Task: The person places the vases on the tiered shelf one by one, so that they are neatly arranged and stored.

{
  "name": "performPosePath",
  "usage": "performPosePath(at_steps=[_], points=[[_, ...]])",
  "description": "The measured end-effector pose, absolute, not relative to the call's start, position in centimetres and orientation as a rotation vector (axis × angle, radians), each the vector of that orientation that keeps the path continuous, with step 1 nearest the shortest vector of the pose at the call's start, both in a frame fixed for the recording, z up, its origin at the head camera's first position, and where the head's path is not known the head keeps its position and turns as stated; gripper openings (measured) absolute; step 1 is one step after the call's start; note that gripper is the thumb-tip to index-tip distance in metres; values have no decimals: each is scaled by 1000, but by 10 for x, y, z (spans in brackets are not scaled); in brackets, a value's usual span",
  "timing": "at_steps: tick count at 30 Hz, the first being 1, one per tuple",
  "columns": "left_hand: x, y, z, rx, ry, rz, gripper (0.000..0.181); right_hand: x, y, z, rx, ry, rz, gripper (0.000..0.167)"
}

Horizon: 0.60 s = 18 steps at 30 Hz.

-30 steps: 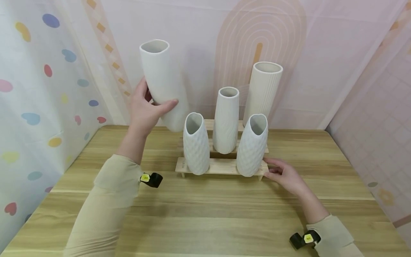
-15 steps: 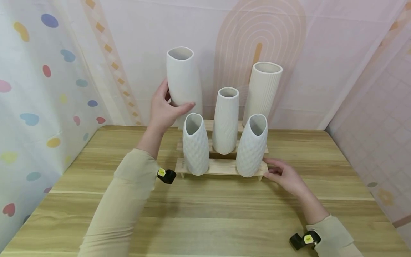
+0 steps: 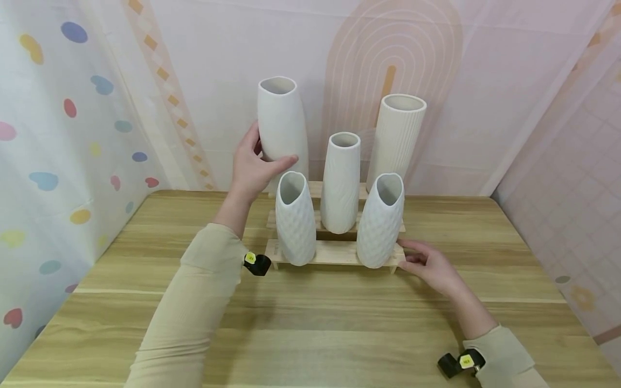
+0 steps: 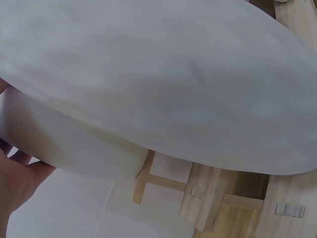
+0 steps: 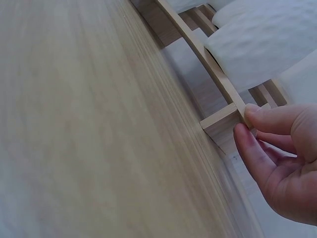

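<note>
My left hand grips a smooth white vase around its side, thumb across the front. This vase is upright at the left end of the top tier of a wooden stepped rack. Its base is hidden behind the front-left vase, so I cannot tell whether it touches the tier. In the right wrist view my right hand pinches the right end of the lowest tier between thumb and fingers. A dimpled vase stands just beside that hand. In the left wrist view a large pale vase covers much of the scene.
A leaf-textured vase stands on the middle tier. Behind it on the right, a tall ribbed vase stands on the top tier. The rack sits on a wood-grain table, with a patterned curtain close behind.
My left hand has brought the smooth vase rightward and down, from beside the rack to above or on its top-left end. The right hand stays at the lowest tier.
</note>
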<state>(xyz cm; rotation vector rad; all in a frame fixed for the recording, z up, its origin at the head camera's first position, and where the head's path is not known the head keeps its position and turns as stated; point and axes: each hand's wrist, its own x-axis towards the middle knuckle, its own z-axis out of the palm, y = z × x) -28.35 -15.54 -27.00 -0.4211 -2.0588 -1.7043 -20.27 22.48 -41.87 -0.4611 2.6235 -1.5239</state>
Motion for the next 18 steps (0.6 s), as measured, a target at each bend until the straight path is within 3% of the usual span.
performPosePath(at_steps=[18], points=[[-297, -165, -267, -454, -2134, -1674, 83, -204, 222, -417, -473, 2635, -1500, 50]])
